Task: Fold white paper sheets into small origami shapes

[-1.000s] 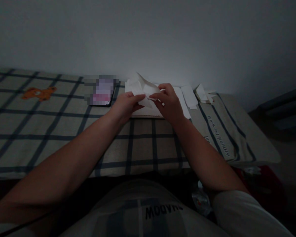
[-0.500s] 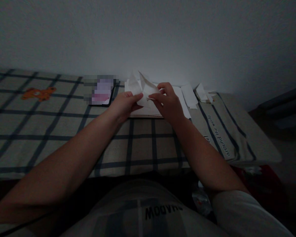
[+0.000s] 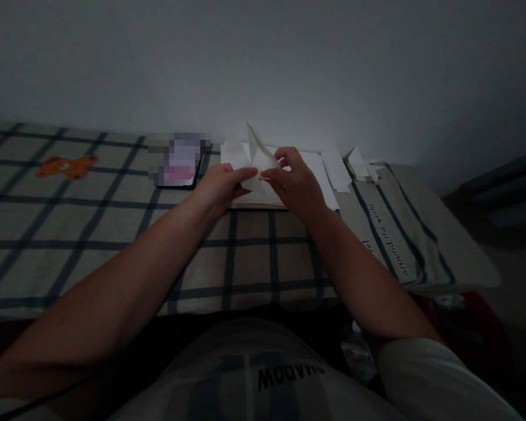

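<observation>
A folded sheet of white paper [image 3: 255, 159] with pointed flaps standing up is held between both hands. My left hand [image 3: 222, 184] pinches its left side, with the thumb lying across the front. My right hand [image 3: 298, 180] grips the right side, thumb and fingertips close to the left thumb. Under the hands lies a white pad of paper [image 3: 322, 190], partly hidden by them. To its right rest a white paper strip [image 3: 336, 169] and a small folded paper piece [image 3: 360, 166].
A checked cloth [image 3: 254, 257] covers the long surface against the wall [image 3: 263, 70]. On the left lie a phone [image 3: 182, 161], its screen blurred, and an orange bear-shaped item [image 3: 67, 168]. Below the right arm are a clear plastic item [image 3: 358, 354] and something red [image 3: 482, 327].
The thumbs have drawn closer together on the folded paper, the right hand shifting slightly left. The paper's upright flaps have narrowed a little. Other things lie where they were.
</observation>
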Demonstrator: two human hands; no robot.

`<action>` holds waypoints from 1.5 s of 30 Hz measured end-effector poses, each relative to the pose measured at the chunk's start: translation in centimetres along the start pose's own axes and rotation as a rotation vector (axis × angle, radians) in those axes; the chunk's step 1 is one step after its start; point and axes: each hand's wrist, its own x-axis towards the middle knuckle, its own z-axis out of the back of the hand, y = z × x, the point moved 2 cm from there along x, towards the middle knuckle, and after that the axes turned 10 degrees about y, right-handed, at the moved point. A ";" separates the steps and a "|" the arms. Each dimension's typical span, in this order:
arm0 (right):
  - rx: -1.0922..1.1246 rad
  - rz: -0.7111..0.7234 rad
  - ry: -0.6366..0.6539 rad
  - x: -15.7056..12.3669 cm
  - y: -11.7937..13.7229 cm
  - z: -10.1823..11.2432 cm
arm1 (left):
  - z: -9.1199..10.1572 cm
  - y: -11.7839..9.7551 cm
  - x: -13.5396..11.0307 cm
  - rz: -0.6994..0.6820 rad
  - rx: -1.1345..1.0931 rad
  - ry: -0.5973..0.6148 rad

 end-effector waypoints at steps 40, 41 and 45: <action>0.008 -0.026 -0.002 -0.1 0.7 -0.4 | 0.5 0.3 0.4 0.017 0.038 -0.074; 0.005 -0.027 0.003 -0.1 0.8 -0.4 | 0.5 0.4 0.4 0.015 0.034 -0.079; -0.005 -0.016 0.018 -0.1 0.7 -0.6 | 0.6 0.5 0.5 0.025 0.033 -0.105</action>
